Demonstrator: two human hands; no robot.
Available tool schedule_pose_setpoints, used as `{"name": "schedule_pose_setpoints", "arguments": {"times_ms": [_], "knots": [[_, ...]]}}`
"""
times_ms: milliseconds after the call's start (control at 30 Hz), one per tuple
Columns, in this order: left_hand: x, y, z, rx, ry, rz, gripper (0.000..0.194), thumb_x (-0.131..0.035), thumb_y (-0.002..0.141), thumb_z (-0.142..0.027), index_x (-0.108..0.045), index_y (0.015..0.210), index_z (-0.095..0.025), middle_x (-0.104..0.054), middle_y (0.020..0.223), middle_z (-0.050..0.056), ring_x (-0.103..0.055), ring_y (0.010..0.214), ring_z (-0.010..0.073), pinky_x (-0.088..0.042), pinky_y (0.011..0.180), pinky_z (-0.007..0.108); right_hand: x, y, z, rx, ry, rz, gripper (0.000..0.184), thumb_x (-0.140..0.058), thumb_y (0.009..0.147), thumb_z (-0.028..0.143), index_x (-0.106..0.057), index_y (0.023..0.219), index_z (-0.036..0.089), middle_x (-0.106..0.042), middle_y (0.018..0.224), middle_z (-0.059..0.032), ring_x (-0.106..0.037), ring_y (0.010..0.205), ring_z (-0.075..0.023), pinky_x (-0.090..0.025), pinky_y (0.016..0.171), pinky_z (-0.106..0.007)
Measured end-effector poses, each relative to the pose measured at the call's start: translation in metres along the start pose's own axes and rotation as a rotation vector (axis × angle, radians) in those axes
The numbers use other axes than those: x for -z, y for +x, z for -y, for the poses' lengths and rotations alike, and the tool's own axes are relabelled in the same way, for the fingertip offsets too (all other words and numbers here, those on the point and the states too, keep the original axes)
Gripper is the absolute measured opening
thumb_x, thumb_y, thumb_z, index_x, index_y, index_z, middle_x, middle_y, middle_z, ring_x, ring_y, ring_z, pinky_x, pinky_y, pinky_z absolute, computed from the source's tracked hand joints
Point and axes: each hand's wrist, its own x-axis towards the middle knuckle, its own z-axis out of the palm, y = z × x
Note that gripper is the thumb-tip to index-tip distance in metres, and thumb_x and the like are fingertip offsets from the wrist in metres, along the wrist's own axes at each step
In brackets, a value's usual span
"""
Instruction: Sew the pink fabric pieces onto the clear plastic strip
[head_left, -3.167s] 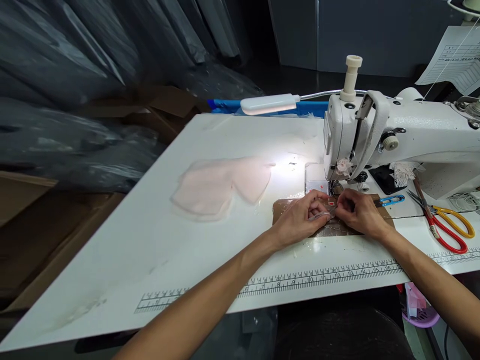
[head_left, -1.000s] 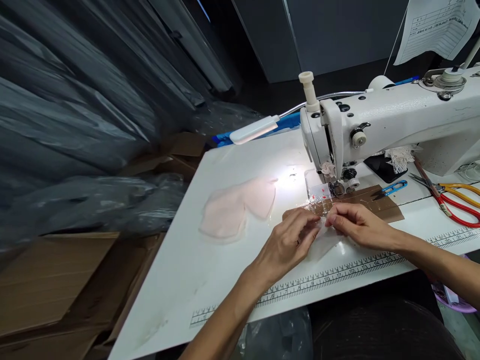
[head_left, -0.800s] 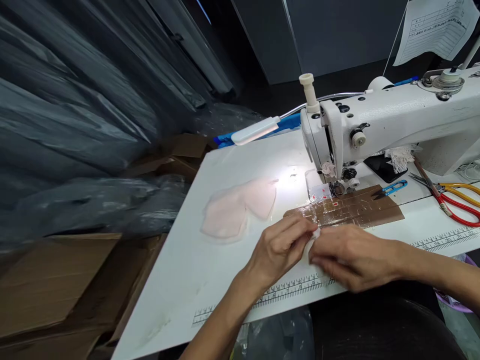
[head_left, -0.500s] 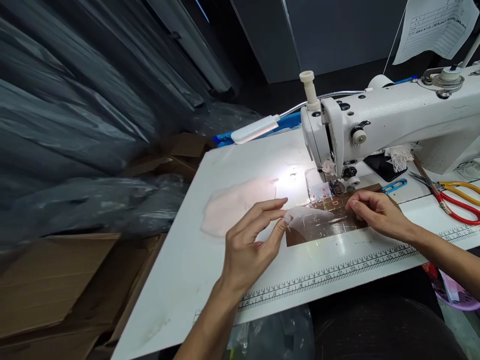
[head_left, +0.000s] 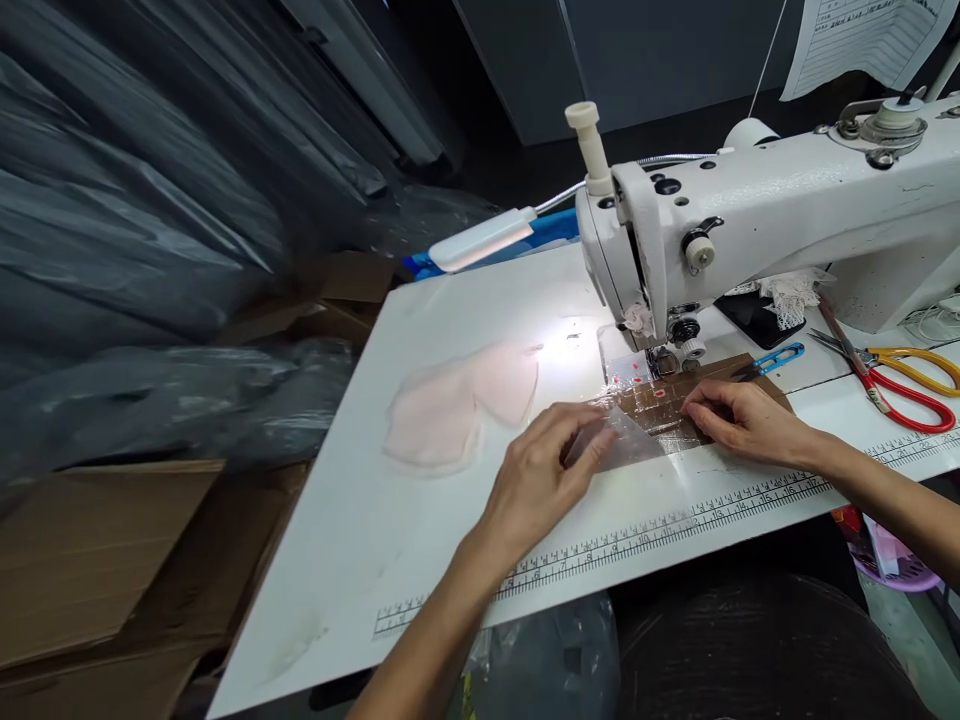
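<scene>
My left hand (head_left: 551,465) is curled over a small piece of sheer white fabric (head_left: 628,440), with its thumb and fingers closing on the left edge. That fabric lies partly over a shiny brown plate (head_left: 679,437) with red marks, in front of the sewing machine's presser foot (head_left: 661,362). My right hand (head_left: 739,420) rests at the plate's right side, thumb and forefinger pinched together; whatever is between them is too small to make out. Blue thread snips (head_left: 780,358) lie just behind the right hand. Pale pink fabric pieces (head_left: 435,415) are spread left of my left hand.
The white sewing machine (head_left: 780,210) stands at the back right. Scissors with red and yellow handles (head_left: 900,385) lie to the right. A lamp (head_left: 484,240) lights the white table (head_left: 337,540), which has a printed ruler (head_left: 637,545) along its front. Cardboard boxes (head_left: 97,560) stand left.
My left hand has moved toward the plate and turned over the sheer fabric, its fingers now curled in. The right hand stays pinched near the plate. The view has shifted slightly.
</scene>
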Motion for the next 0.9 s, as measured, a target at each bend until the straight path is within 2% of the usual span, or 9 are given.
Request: {"name": "schedule_pose_setpoints", "arguments": {"times_ms": [100, 200, 300, 367, 467, 600, 667, 767, 900], "knots": [[-0.008, 0.008, 0.014, 0.147, 0.089, 0.074, 0.024, -0.06, 0.092, -0.039, -0.062, 0.105, -0.019, -0.066, 0.102, 0.007, -0.065, 0.093, 0.0232, -0.057, 0.079, 0.039, 0.0, -0.001, 0.002, 0.027, -0.041, 0.031, 0.02, -0.048, 0.091, 0.027, -0.062, 0.093, 0.014, -0.055, 0.063, 0.002, -0.046, 0.055, -0.0102, -0.035, 0.058, -0.025], [-0.015, 0.015, 0.019, 0.093, 0.065, 0.13, 0.015, -0.057, 0.094, -0.034, -0.061, 0.09, -0.02, -0.064, 0.102, 0.007, -0.063, 0.095, 0.0233, -0.054, 0.08, 0.039, 0.0, 0.001, 0.002, 0.049, -0.074, 0.046, 0.026, -0.056, 0.089, 0.031, -0.062, 0.106, 0.012, -0.062, 0.076, -0.0022, -0.054, 0.066, -0.0132, -0.04, 0.064, -0.027], [-0.014, 0.024, 0.018, 0.041, -0.008, 0.15, 0.013, -0.05, 0.097, -0.028, -0.056, 0.088, -0.02, -0.066, 0.092, 0.003, -0.063, 0.083, 0.0186, -0.052, 0.072, 0.033, -0.001, 0.012, 0.007, 0.069, -0.15, 0.112, 0.039, -0.07, 0.082, 0.033, -0.061, 0.113, 0.011, -0.064, 0.091, -0.0066, -0.058, 0.077, -0.0163, -0.043, 0.069, -0.028], [-0.013, 0.03, 0.017, -0.004, -0.034, 0.143, 0.011, -0.047, 0.098, -0.026, -0.052, 0.089, -0.021, -0.064, 0.08, 0.0, -0.061, 0.07, 0.0155, -0.049, 0.064, 0.028, -0.003, 0.023, 0.013, 0.044, -0.195, 0.185, 0.04, -0.077, 0.077, 0.035, -0.063, 0.106, 0.012, -0.063, 0.091, -0.0063, -0.056, 0.074, -0.0156, -0.042, 0.067, -0.028], [-0.012, 0.04, 0.021, -0.145, -0.009, 0.105, 0.012, -0.045, 0.099, -0.024, -0.051, 0.09, -0.02, -0.062, 0.074, -0.001, -0.058, 0.064, 0.0142, -0.045, 0.057, 0.026, -0.006, 0.037, 0.021, -0.058, -0.153, 0.255, 0.018, -0.07, 0.085, 0.029, -0.061, 0.081, 0.014, -0.055, 0.07, 0.0006, -0.047, 0.06, -0.0102, -0.036, 0.058, -0.025], [-0.014, 0.054, 0.04, -0.315, 0.181, 0.093, 0.015, -0.045, 0.1, -0.025, -0.055, 0.09, -0.019, -0.064, 0.076, 0.003, -0.06, 0.067, 0.0174, -0.048, 0.063, 0.031, -0.006, 0.042, 0.02, -0.24, 0.112, 0.166, 0.016, -0.058, 0.09, 0.017, -0.06, 0.075, 0.014, -0.051, 0.057, 0.0037, -0.045, 0.05, -0.0078, -0.035, 0.05, -0.023], [-0.014, 0.059, 0.048, -0.325, 0.314, 0.07, 0.011, -0.053, 0.097, -0.027, -0.057, 0.099, -0.017, -0.068, 0.091, 0.009, -0.064, 0.08, 0.0228, -0.051, 0.071, 0.038, -0.006, 0.04, 0.015, -0.307, 0.252, 0.102, 0.012, -0.059, 0.09, 0.018, -0.061, 0.078, 0.014, -0.056, 0.058, 0.0022, -0.049, 0.049, -0.0079, -0.038, 0.048, -0.022], [-0.015, 0.058, 0.044, -0.271, 0.383, -0.035, 0.027, -0.06, 0.093, -0.027, -0.056, 0.117, -0.015, -0.064, 0.119, 0.019, -0.063, 0.101, 0.0303, -0.053, 0.08, 0.047, -0.008, 0.038, 0.008, -0.348, 0.381, 0.06, 0.013, -0.061, 0.09, 0.021, -0.061, 0.078, 0.015, -0.055, 0.054, 0.003, -0.047, 0.044, -0.0075, -0.036, 0.042, -0.021], [-0.026, 0.043, 0.019, -0.371, 0.101, -0.027, 0.017, -0.05, 0.1, -0.025, -0.061, 0.106, -0.015, -0.068, 0.098, 0.009, -0.066, 0.087, 0.0195, -0.058, 0.071, 0.034, -0.011, 0.04, 0.004, -0.369, 0.389, 0.021, 0.011, -0.063, 0.088, 0.02, -0.063, 0.079, 0.014, -0.053, 0.053, 0.0035, -0.046, 0.044, -0.007, -0.033, 0.041, -0.02]]}}
